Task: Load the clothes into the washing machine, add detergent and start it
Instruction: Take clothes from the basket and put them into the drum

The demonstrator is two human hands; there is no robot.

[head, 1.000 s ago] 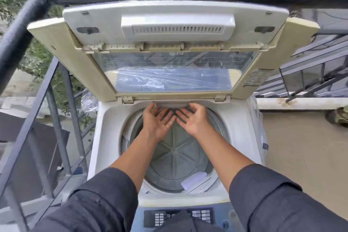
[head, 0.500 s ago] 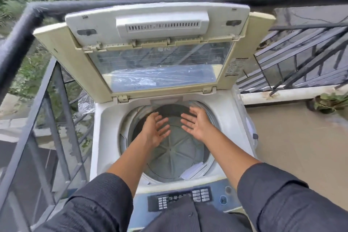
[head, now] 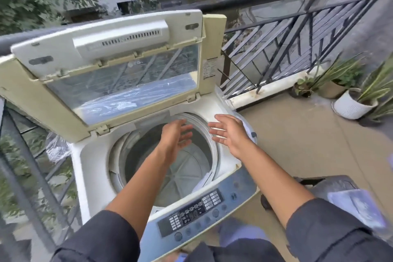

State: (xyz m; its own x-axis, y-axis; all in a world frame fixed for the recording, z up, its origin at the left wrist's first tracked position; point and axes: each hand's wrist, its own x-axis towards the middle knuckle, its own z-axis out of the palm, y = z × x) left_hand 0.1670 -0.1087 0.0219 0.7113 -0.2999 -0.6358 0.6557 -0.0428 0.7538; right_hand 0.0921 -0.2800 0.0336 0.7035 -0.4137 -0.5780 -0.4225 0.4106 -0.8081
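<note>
A white top-loading washing machine (head: 91,155) stands on a balcony with its lid (head: 106,66) folded up and back. Its round drum (head: 182,174) shows only the grey agitator plate at the bottom. My left hand (head: 175,136) hovers over the far side of the drum opening, fingers straight, holding nothing. My right hand (head: 228,132) hovers over the drum's right rim, fingers spread and empty. The blue control panel (head: 200,208) with buttons runs along the near edge. No clothes or detergent show clearly.
A black metal railing (head: 297,53) runs behind and to the right, another railing section (head: 25,166) at the left. Potted plants (head: 350,100) stand at the right on the tan floor. A dark object with a bluish packet (head: 361,206) lies at the lower right.
The view has swung to the right, bringing the plants and floor into sight. Both hands have risen from inside the drum and shifted right, the right one now over the rim.
</note>
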